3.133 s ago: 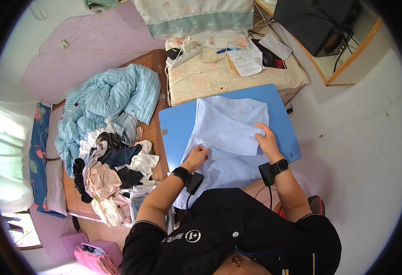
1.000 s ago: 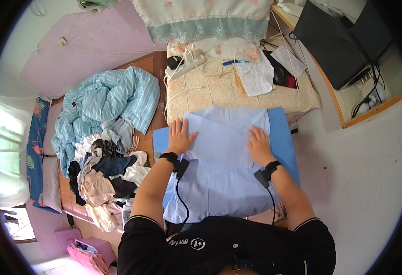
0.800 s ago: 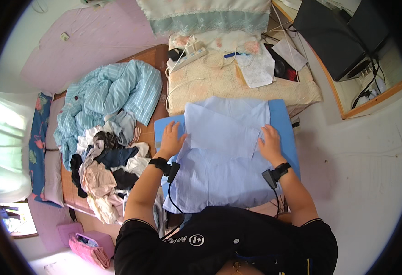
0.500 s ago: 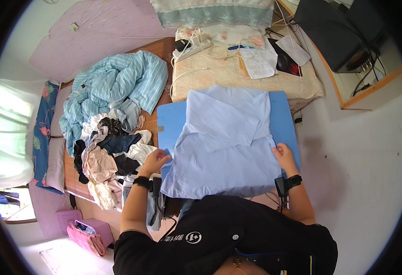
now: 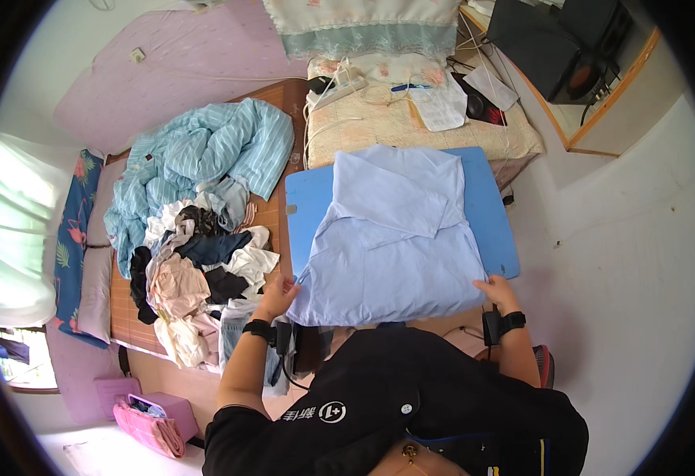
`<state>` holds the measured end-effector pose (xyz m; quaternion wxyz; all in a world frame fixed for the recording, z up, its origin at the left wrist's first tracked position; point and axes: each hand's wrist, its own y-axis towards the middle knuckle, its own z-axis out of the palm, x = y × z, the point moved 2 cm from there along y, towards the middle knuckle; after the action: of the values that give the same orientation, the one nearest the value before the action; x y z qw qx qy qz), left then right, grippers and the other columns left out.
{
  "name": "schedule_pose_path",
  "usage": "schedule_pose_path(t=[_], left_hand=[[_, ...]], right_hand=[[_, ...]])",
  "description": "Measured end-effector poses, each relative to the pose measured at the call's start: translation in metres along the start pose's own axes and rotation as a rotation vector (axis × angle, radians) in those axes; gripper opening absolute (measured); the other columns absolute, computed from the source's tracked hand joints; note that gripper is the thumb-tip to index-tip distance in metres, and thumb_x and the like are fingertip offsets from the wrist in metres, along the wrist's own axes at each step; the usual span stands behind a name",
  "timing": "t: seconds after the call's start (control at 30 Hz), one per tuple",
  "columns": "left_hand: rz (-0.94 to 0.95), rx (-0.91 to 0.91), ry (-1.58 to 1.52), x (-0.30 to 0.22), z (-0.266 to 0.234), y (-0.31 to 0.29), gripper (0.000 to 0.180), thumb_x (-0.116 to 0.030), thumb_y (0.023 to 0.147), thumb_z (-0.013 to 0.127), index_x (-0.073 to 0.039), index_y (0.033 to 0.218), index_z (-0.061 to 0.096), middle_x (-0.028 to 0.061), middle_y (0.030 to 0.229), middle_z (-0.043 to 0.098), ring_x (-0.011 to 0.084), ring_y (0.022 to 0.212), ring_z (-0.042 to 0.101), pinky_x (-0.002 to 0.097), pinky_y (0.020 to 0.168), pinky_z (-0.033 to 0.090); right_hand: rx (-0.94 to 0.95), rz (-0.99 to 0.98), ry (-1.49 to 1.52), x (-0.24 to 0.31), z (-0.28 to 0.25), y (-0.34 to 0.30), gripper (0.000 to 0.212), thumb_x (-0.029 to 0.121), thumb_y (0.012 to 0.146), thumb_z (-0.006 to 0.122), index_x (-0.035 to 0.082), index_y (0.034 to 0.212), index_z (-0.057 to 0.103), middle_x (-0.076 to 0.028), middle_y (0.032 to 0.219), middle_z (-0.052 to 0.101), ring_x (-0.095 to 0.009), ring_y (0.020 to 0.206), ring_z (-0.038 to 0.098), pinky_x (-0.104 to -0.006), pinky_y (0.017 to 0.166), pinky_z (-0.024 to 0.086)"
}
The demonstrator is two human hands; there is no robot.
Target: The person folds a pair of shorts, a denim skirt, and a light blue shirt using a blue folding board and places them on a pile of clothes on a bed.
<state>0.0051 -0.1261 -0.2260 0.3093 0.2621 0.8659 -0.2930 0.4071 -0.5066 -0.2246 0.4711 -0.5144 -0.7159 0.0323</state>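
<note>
A light blue long-sleeved shirt (image 5: 395,274) lies spread on a blue board (image 5: 490,202), its sleeves folded inward across the upper part. Its lower end reaches past the board's near edge. At the shirt's left side, near the lower corner, the fingers of my left hand (image 5: 277,297) are closed on the cloth. Opposite it, my right hand (image 5: 501,293) pinches the right edge between thumb and fingers. Both wrists carry black straps with small boxes.
Left of the board, a heap of mixed clothes (image 5: 197,270) and a blue striped quilt (image 5: 204,147) lie on a wooden bed. Beyond the board stands a cloth-covered table (image 5: 379,119) with a power strip (image 5: 338,92), papers (image 5: 442,109) and cables. A pink bin (image 5: 169,404) stands lower left.
Both hands have come down along the shirt's sides and closed on its edges near the lower corners. The left hand was apart from the cloth before.
</note>
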Motion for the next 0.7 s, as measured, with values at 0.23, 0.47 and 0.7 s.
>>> schedule_pose_path(t=[0.23,0.47,0.7], left_hand=[[0.032,0.100,-0.003,0.025,0.017,-0.037,0.062,-0.045,0.065,0.070,0.005,0.096,0.052,0.0197,0.086,0.059,0.0275,0.079,0.058,0.0338,0.067,0.046],[-0.004,0.260,-0.007,0.025,-0.002,-0.036,0.039,-0.034,0.076,0.059,0.005,0.078,0.062,0.0137,0.069,0.062,0.0221,0.066,0.060,0.0318,0.064,0.045],[-0.325,0.459,-1.030,-0.017,-0.047,-0.037,0.029,-0.022,0.082,0.053,0.001,0.100,0.053,0.0083,0.083,0.061,0.0197,0.071,0.061,0.0312,0.064,0.052]], right_hand=[[0.198,-0.005,0.197,-0.029,0.028,-0.036,0.037,0.024,0.069,0.068,-0.004,0.093,0.059,-0.008,0.081,0.059,-0.017,0.069,0.053,-0.0300,0.063,0.043],[0.138,0.115,-0.211,-0.053,0.025,-0.044,0.045,0.025,0.071,0.064,-0.010,0.098,0.054,-0.015,0.088,0.059,-0.024,0.073,0.056,-0.0359,0.062,0.044],[0.263,-0.073,0.567,0.044,-0.016,-0.085,0.031,0.011,0.079,0.058,-0.002,0.107,0.050,-0.009,0.080,0.056,-0.016,0.061,0.053,-0.0333,0.058,0.047]])
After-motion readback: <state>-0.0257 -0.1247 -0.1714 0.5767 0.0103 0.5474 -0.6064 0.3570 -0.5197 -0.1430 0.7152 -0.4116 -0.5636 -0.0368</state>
